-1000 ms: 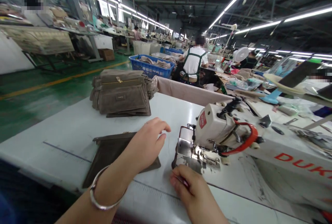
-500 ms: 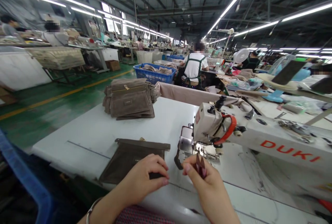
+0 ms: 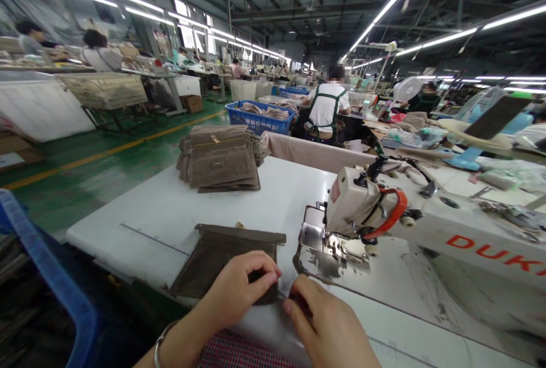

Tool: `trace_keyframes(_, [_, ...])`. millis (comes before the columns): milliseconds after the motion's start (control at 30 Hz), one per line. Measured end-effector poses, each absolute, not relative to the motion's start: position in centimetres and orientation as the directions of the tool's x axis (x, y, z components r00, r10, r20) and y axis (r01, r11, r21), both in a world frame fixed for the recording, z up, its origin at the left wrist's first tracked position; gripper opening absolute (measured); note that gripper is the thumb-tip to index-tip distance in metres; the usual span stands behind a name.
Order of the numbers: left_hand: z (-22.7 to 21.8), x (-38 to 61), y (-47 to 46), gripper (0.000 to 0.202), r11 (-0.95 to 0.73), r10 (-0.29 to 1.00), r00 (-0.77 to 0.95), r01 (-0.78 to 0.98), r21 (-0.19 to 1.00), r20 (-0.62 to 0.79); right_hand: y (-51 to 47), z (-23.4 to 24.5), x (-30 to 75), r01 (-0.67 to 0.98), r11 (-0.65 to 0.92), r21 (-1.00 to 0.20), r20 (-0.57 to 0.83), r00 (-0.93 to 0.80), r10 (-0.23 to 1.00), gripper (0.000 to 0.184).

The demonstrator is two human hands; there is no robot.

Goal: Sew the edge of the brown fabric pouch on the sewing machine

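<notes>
A dark brown fabric pouch piece (image 3: 209, 254) lies flat on the white sewing table, with a strip along its top edge. My left hand (image 3: 243, 285) rests over its right side, thumb and forefinger pinched together; what they hold, if anything, is too small to make out. Just right of it, my right hand (image 3: 326, 319) is closed, its fingers curled toward the left fingertips. The thread snips seen in it earlier are hidden by the hand now. In front of the right hand stands a sewing machine (image 3: 356, 203), its needle area lit.
A stack of brown pouch pieces (image 3: 222, 163) sits at the table's far left. A blue crate (image 3: 258, 120) with fabric stands beyond, near a seated co-worker (image 3: 326, 103). At the lower left is a blue bin's rim (image 3: 51, 277). A pinkish cloth barrier (image 3: 315, 152) lines the table's back.
My right hand has drawn back from the machine, down and left toward my left hand, and turned so the snips no longer show. My left thumb and forefinger have closed together.
</notes>
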State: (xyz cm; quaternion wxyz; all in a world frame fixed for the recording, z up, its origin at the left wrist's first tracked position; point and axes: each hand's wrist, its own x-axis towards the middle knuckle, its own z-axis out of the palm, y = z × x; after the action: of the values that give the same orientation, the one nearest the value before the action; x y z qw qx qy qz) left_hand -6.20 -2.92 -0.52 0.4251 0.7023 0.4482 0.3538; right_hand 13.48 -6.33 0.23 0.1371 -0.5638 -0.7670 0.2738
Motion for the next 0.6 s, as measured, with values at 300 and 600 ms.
trace_keyframes(300, [-0.5,-6.2,-2.8,0.015,-0.265,0.922,0.365,0.362,0.893,0.126,-6.1,-0.1,13.5,0.809,0.23,-0.54,-0.136,-0.353,0.926,0.007])
trace_keyframes(600, [-1.8,-10.8,-5.1,0.08,-0.439,0.837,0.547,0.701,0.562,-0.029,-7.9,-2.2,22.6,0.794,0.063,-0.604,-0.161,-0.2,0.967,0.017])
